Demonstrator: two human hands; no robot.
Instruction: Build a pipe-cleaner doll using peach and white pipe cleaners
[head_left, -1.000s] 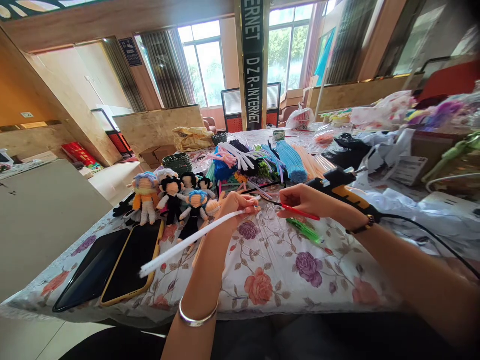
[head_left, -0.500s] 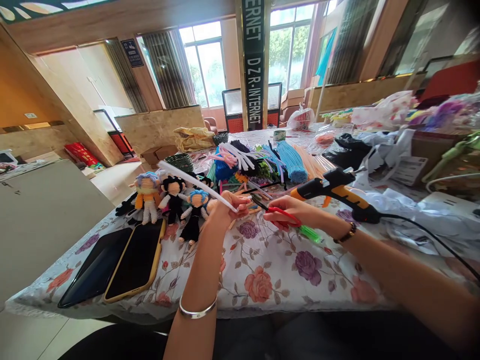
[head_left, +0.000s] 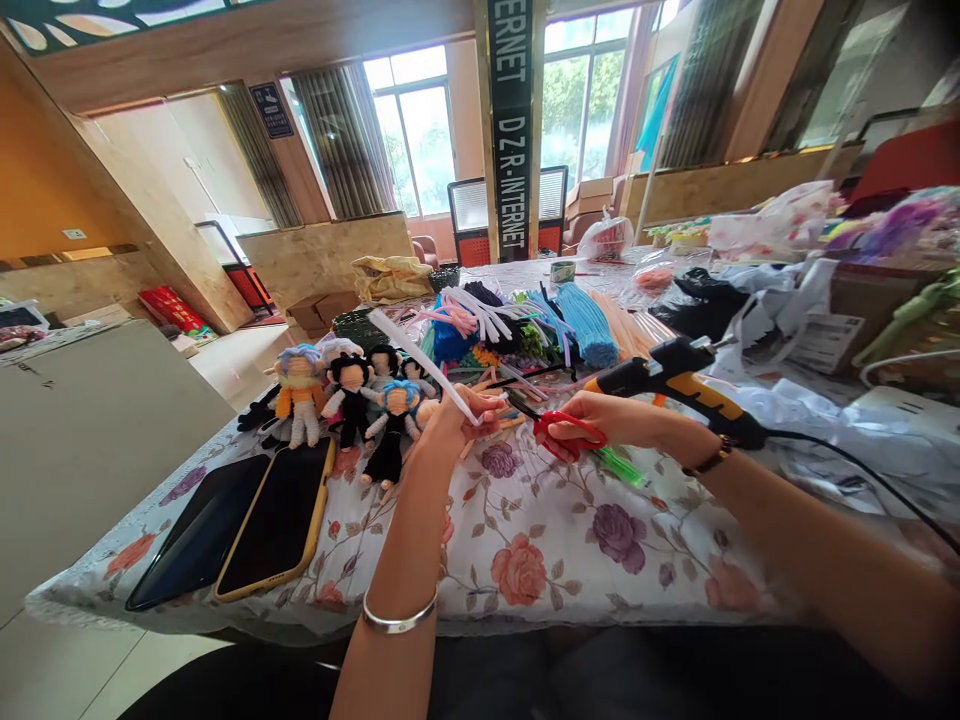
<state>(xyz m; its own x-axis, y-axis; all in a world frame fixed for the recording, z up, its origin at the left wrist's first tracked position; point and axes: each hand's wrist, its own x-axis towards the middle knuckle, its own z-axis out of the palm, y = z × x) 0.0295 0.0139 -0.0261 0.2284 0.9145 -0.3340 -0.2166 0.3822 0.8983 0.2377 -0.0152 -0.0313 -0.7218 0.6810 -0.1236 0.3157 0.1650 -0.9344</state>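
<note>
My left hand [head_left: 459, 420] is closed on a white pipe cleaner [head_left: 420, 362], whose long end slants up and left past my wrist. A short white tip pokes out between thumb and fingers on the right side. In my right hand [head_left: 589, 422] is a pair of red-handled scissors [head_left: 576, 430]; their dark blades point left, close to that white tip. Whether the blades touch it I cannot tell. Below the right hand lies a bright green item [head_left: 621, 466]. Small yarn dolls [head_left: 395, 425] stand just left of my left hand.
A black and orange glue gun [head_left: 675, 385] with a cord lies beyond my right wrist. Bundles of coloured pipe cleaners [head_left: 585, 325] are piled at the back. Two phones [head_left: 277, 520] lie at the left front. White ribbon and bags [head_left: 810, 420] crowd the right side of the flowered cloth [head_left: 555, 530].
The pipe cleaner's long end has swung to a steeper slant. The scissors' red handles have turned a little in my right hand. The whole view has shifted slightly.
</note>
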